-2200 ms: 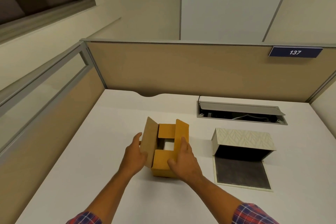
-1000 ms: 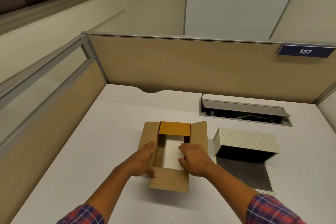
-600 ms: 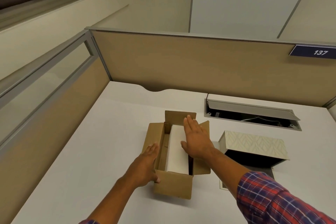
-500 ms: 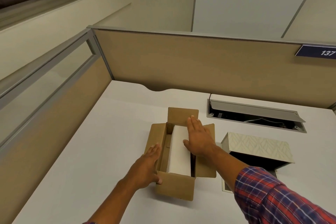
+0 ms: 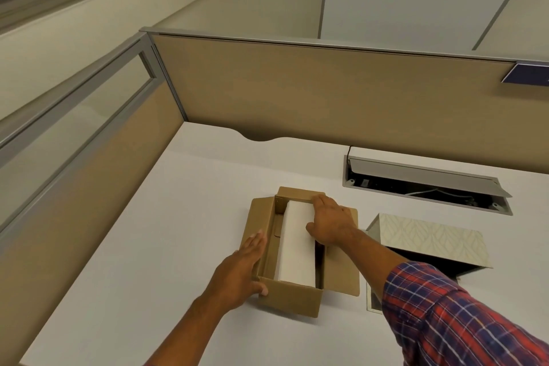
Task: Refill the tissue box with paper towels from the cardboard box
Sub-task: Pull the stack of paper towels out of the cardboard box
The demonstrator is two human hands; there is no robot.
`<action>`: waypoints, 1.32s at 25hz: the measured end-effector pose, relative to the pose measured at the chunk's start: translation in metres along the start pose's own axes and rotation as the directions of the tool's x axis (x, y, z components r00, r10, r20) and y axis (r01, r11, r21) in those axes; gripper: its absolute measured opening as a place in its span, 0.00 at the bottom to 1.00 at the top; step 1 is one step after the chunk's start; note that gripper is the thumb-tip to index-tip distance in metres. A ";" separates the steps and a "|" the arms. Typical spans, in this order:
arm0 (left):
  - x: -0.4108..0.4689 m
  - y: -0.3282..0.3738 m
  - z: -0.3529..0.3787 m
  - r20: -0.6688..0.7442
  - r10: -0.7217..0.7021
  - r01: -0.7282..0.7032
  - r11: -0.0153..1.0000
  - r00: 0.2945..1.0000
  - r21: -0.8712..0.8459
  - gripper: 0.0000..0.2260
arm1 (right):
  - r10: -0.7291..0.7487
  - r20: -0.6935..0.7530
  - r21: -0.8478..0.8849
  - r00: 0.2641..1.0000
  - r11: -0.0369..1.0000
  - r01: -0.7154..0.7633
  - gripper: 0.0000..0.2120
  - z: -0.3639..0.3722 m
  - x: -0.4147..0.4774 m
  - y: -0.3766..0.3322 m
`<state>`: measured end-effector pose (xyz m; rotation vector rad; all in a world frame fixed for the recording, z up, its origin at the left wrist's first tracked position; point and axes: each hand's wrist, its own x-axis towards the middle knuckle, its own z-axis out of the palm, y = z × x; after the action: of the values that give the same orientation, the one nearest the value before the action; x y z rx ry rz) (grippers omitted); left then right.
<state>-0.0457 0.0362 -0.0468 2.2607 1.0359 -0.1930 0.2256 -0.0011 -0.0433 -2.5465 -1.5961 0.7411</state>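
A brown cardboard box stands open on the white desk, all flaps folded out. Inside it stands a white stack of paper towels. My left hand presses flat against the box's left wall, thumb on the near corner. My right hand reaches into the box at its far end, fingers curled over the far edge of the stack and thumb on its top. To the right lies the patterned tissue box, tipped on its side, its dark hollow facing me and its base panel flat on the desk.
An open cable tray is sunk into the desk behind the tissue box. Tan partition walls close off the back and left of the white desk. My right sleeve is red and blue plaid.
The box flaps were folded open, exposing the paper towels. My right hand moved from the flaps to the far end of the stack and curled onto it. My left hand stayed on the left wall.
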 end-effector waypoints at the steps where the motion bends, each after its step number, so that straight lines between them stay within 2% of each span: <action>1: 0.000 0.000 -0.001 0.001 0.002 -0.002 1.000 1.000 0.008 0.55 | -0.004 0.005 0.001 1.000 1.000 0.004 0.37 -0.001 0.000 0.001; 4: 0.001 0.005 -0.004 0.022 0.011 -0.013 0.995 1.000 0.101 0.57 | -0.039 -0.025 -0.014 0.999 0.999 0.039 0.38 0.003 -0.006 0.002; 6: 0.000 0.017 -0.003 -0.059 0.034 -0.027 0.994 0.998 0.109 0.55 | -0.065 -0.101 -0.012 0.993 0.998 0.064 0.39 0.011 -0.016 0.001; 8: -0.001 0.035 0.003 -0.208 0.038 -0.041 0.999 0.977 -0.007 0.46 | -0.078 -0.179 -0.018 0.981 0.997 0.076 0.38 0.019 -0.032 -0.001; 10: 0.005 0.054 0.012 -0.276 -0.011 -0.038 0.985 0.961 -0.170 0.38 | -0.085 -0.217 -0.035 0.972 0.996 0.079 0.38 0.026 -0.051 -0.002; 11: 0.010 0.061 0.016 -0.255 -0.061 -0.007 0.966 0.965 -0.258 0.37 | -0.089 -0.224 -0.052 0.971 0.995 0.079 0.37 0.030 -0.060 -0.002; 14: 0.035 0.073 0.025 -0.051 -0.222 0.175 0.872 0.974 -0.457 0.34 | -0.088 -0.207 -0.092 0.974 0.993 0.070 0.38 0.041 -0.085 -0.003; 16: 0.050 0.076 0.029 0.045 -0.297 0.279 0.820 0.954 -0.499 0.32 | -0.077 -0.195 -0.098 0.978 0.993 0.059 0.37 0.047 -0.098 -0.003; 19: 0.065 0.079 0.029 0.138 -0.365 0.382 0.773 0.921 -0.507 0.35 | -0.060 -0.176 -0.104 0.983 0.994 0.042 0.36 0.053 -0.110 0.000; 23: 0.076 0.085 0.033 0.151 -0.448 0.462 0.753 0.881 -0.468 0.36 | -0.042 -0.149 -0.083 0.988 0.996 0.030 0.35 0.058 -0.117 0.002; 27: 0.081 0.094 0.034 0.125 -0.486 0.485 0.747 0.865 -0.455 0.35 | -0.039 -0.136 -0.062 0.990 0.998 0.031 0.34 0.058 -0.122 0.005; 33: 0.085 0.095 0.032 0.171 -0.515 0.520 0.672 0.840 -0.528 0.36 | -0.042 -0.141 -0.060 0.989 0.998 0.034 0.35 0.051 -0.124 0.005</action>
<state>0.0847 0.0249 -0.0576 1.3939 1.4934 -0.1107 0.1648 -0.1206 -0.0443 -2.5355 -1.6374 0.5044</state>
